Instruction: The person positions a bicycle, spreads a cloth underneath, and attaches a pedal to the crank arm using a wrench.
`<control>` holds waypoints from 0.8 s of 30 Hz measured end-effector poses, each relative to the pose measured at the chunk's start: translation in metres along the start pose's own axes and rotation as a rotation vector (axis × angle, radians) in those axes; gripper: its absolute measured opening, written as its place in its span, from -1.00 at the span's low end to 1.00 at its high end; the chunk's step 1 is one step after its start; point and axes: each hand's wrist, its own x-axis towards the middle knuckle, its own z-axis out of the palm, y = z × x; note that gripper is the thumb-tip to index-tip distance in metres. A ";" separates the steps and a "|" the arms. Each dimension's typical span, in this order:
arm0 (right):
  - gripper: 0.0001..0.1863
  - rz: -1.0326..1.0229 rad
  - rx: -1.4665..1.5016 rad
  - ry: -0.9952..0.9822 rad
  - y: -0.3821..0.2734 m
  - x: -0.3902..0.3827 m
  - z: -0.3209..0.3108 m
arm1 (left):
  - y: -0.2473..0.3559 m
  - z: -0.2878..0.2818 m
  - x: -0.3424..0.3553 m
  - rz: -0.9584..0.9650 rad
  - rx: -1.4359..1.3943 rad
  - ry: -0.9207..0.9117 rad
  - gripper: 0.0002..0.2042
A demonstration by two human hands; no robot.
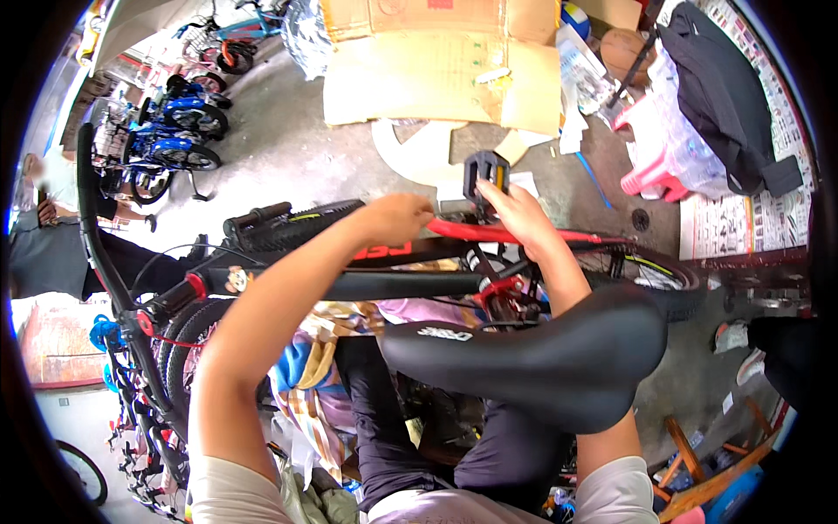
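right hand [518, 214]: nearer, touching pedal [477, 168] on its near side | left hand [397, 218]: left of pedal, curled | grips: cannot tell

Bicycle shop or workshop: small blue-framed bicycles [175, 148] parked in row, upper left; black-and-red bicycle [393, 285], mid-frame.

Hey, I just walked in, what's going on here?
A person is handling a bike with bare hands. The right hand grips the pedal. The left hand, fingers curled, is at the front end of the red bar; whether it grips that is unclear. The saddle is in the foreground. Another person is by the handlebar, and cardboard lies beyond.
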 end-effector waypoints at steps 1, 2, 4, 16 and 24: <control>-0.51 0.001 0.001 -0.005 -0.002 -0.001 0.000 | 0.000 0.000 0.004 -0.001 0.017 -0.007 -0.64; -0.50 0.002 0.026 -0.008 -0.004 -0.003 0.000 | 0.000 -0.003 0.006 0.001 0.039 -0.034 -0.65; -0.47 0.020 0.017 -0.016 -0.007 -0.006 -0.001 | -0.005 -0.020 0.004 -0.049 0.040 -0.057 -0.67; -0.28 0.019 0.051 -0.017 -0.007 -0.002 -0.004 | 0.031 -0.024 -0.034 0.202 0.527 0.356 -0.84; -0.30 0.005 0.067 0.021 -0.003 0.000 0.001 | 0.072 -0.003 -0.028 0.295 0.687 0.297 -0.93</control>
